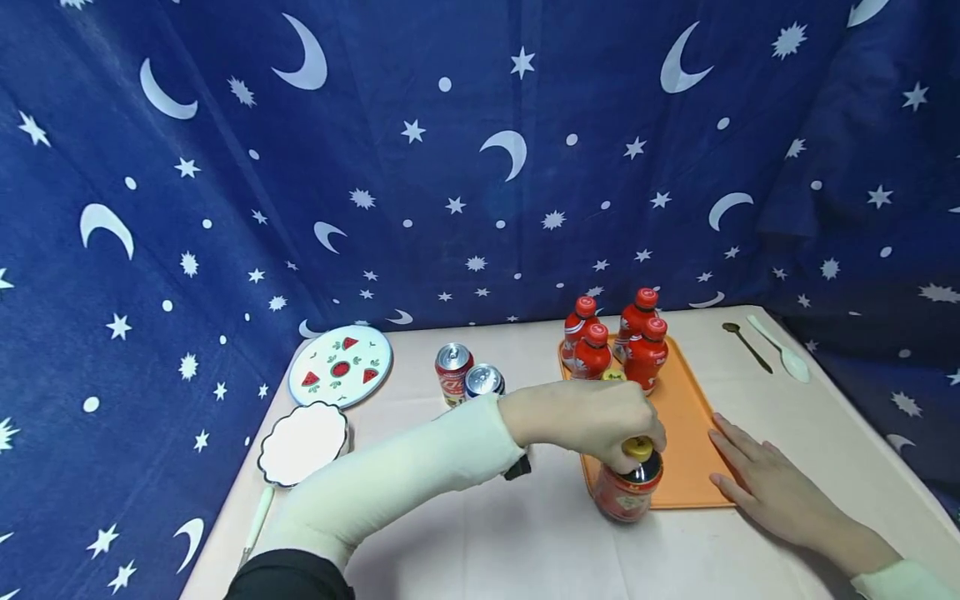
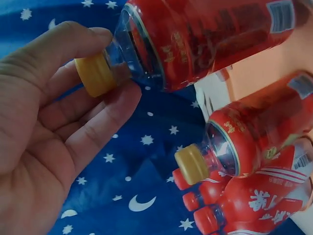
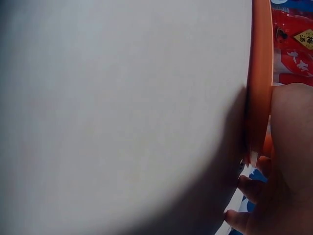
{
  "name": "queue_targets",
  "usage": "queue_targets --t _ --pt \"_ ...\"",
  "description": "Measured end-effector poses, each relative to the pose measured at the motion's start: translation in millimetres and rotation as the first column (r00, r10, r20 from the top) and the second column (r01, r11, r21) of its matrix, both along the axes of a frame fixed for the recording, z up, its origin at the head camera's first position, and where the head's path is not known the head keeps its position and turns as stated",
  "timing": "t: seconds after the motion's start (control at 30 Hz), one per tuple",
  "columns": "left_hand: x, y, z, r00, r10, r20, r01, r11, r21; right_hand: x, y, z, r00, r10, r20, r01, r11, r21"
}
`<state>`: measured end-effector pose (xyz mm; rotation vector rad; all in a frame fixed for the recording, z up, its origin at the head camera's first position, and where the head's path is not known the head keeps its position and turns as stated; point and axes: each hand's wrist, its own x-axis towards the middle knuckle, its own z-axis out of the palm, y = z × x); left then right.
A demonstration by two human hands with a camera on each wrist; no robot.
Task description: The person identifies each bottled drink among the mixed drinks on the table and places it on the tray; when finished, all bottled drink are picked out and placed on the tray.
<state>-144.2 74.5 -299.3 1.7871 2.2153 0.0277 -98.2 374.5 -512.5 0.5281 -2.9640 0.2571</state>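
Observation:
My left hand (image 1: 611, 421) reaches in from the left and grips a red-labelled drink bottle (image 1: 626, 496) by its neck, just under the yellow cap (image 2: 95, 76). That bottle stands at the near left edge of an orange tray (image 1: 686, 462). Behind it is a second yellow-capped bottle (image 2: 254, 132), mostly hidden by my hand in the head view. Several red bottles with red caps (image 1: 647, 354) stand at the tray's back left. My right hand (image 1: 780, 496) lies with fingers extended along the tray's right edge (image 3: 259, 73).
Two drink cans (image 1: 453, 371) stand left of the tray, partly behind my left forearm. Farther left are a round plate with a watermelon pattern (image 1: 341, 362) and a scalloped white dish (image 1: 303, 442). A dark spoon (image 1: 750, 350) and a white spoon (image 1: 791, 362) lie at the right.

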Motion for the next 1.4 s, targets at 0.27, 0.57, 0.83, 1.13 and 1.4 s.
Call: queue_targets --t 0.27,0.57,0.83,1.13,1.4 --pt "-25.5 37.6 -10.2 0.995 0.053 0.087 -0.059 0.996 0.070 3.1 2.8 -2.3 1.000 0.009 0.005 -0.009 1.000 -0.014" --pt "-41.5 65.3 -18.4 0.969 0.208 0.134 -0.224 0.967 0.122 3.3 4.6 0.7 1.000 0.030 -0.007 -0.030 0.999 -0.027" --pt "-54.5 72.9 -27.3 0.932 0.333 0.146 -0.351 0.927 0.129 1.3 3.4 1.2 1.000 0.014 0.014 -0.014 1.000 -0.001" --pt "-69.0 80.2 -36.6 0.897 0.427 0.114 -0.439 0.891 0.118 0.5 1.4 1.0 1.000 0.012 0.018 -0.012 1.000 -0.002" --pt "-78.0 78.9 -38.8 0.882 0.446 0.155 -0.466 0.874 0.137 -3.8 0.9 -1.4 0.999 -0.008 0.047 0.008 1.000 -0.002"
